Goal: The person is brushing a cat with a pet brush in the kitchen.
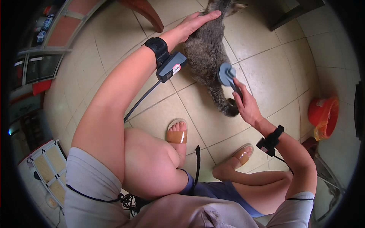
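A grey-brown tabby cat point(206, 48) stands on the tiled floor at the top middle, facing away, its dark tail curled at the tip. My left hand point(196, 24) rests on the cat's upper back near the neck, thumb and fingers apart, holding nothing. In my right hand point(247, 104) is the handle of a blue-grey pet grooming brush point(225, 74). The round head of the brush is against the cat's hindquarters beside the base of the tail; its bristles are hidden.
A red bin with an orange liner point(322, 118) stands at the right by the tiled wall. A reddish wooden furniture leg point(148, 14) is at the top, a dark one point(285, 17) at the upper right. Cabinets point(61, 31) line the left. My sandalled feet point(177, 134) are below the cat.
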